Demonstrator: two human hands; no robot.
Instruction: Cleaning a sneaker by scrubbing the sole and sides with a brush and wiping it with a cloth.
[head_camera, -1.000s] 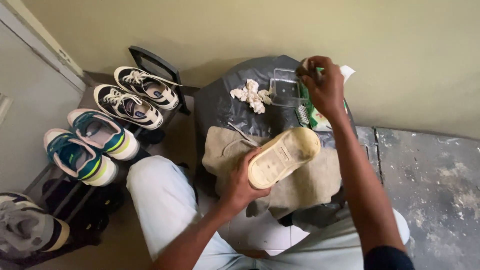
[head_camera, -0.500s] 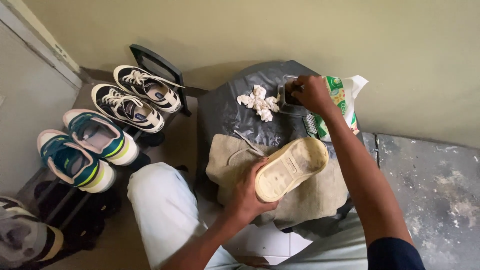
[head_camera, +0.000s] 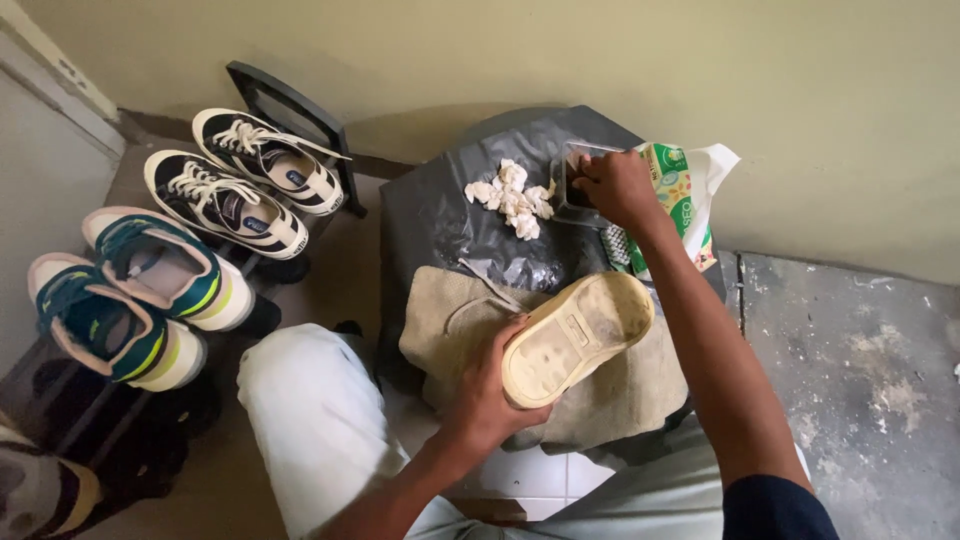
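Note:
My left hand (head_camera: 487, 385) grips a cream shoe (head_camera: 575, 335) by its heel, sole turned up, over a beige cloth (head_camera: 610, 385) on my lap. My right hand (head_camera: 612, 186) reaches forward into a clear plastic container (head_camera: 572, 185) on a black plastic sheet (head_camera: 450, 225), fingers curled down inside it. What the fingers hold is hidden. Crumpled white tissue pieces (head_camera: 512, 197) lie just left of the container.
A green and white pouch (head_camera: 685, 200) and a small brush (head_camera: 618, 247) sit right of the container. On a rack at left stand black-and-white sneakers (head_camera: 245, 185) and teal sneakers (head_camera: 130, 290). A wall runs behind; grey concrete floor (head_camera: 860, 370) is at right.
My right hand dropped from above the container down into it. The view shifted slightly; my left hand kept holding the shoe.

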